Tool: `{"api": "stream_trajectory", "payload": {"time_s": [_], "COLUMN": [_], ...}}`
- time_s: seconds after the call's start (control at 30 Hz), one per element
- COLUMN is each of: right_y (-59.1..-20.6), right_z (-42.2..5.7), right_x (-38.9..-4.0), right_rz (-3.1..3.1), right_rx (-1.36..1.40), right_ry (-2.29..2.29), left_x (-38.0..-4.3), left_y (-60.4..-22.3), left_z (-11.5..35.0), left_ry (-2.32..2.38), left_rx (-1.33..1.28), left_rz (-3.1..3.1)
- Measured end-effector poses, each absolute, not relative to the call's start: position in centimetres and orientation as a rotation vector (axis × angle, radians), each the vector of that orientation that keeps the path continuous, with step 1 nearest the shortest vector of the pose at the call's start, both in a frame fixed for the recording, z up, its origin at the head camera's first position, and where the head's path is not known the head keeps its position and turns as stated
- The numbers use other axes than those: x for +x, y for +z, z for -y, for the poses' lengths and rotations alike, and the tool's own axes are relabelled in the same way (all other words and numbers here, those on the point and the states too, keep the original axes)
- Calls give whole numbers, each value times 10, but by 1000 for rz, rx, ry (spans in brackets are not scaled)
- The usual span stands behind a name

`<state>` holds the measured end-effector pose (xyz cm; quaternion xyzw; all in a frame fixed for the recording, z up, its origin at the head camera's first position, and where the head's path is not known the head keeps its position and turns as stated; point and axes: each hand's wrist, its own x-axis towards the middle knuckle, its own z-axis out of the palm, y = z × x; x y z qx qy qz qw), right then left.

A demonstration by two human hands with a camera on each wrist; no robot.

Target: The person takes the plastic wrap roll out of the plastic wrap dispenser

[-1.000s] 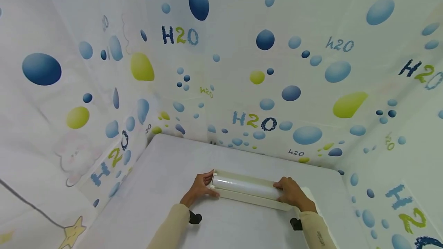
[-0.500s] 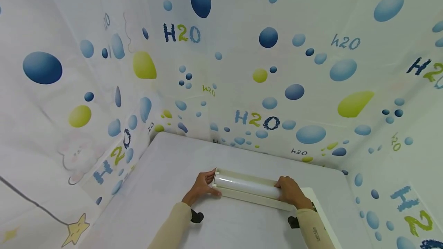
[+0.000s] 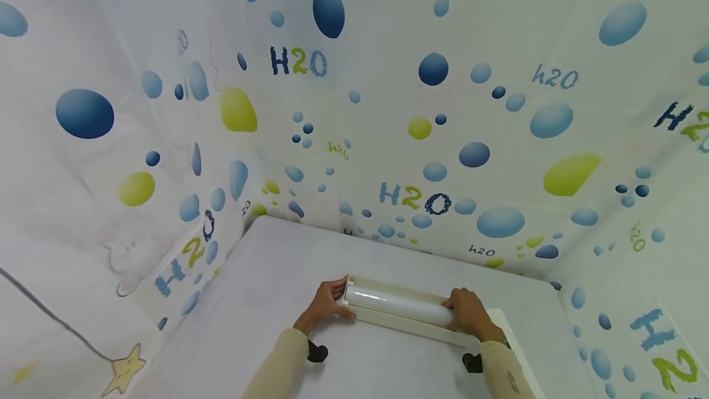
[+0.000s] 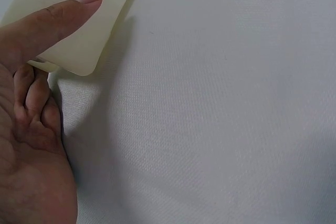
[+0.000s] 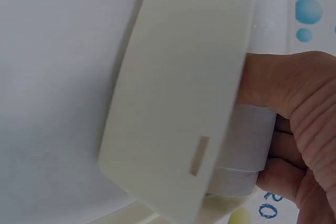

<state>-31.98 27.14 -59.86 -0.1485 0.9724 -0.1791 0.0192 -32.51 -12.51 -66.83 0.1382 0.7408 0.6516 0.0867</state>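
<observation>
A long cream plastic box, open at the top, sits over the white surface with a shiny, whitish roll of film lying inside. At its left end, my left hand grips the box. The left wrist view shows the thumb laid along the box's outer wall and the other fingers curled behind the end. My right hand holds the roll near its right end. In the right wrist view, the thumb reaches behind the box's slotted side wall, and the fingers curl round the roll from the far side.
A flat, cream-white panel extends under the right forearm. Black wrist mounts show at both cuffs. The white-covered table is bounded by a back curtain printed with blue and green drops, with more curtain at both sides.
The head view shifts slightly, so the whole scene sits a little to the right and lower. Both hands keep their places on the box and roll; the right thumb is tucked further in.
</observation>
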Motion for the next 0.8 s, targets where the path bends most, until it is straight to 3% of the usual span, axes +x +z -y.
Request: {"api": "stream_trajectory", "payload": {"time_s": [0.8], "right_y": [-579], "right_z": [-292], "right_x": [-323], "right_rz": [-3002], "right_rx": [-520], "right_ry": [-633], "left_x": [-328], "left_y": [-669], "left_z": [123], "left_ry": [1916], "left_rx": [389], "left_rz": [-2202]}}
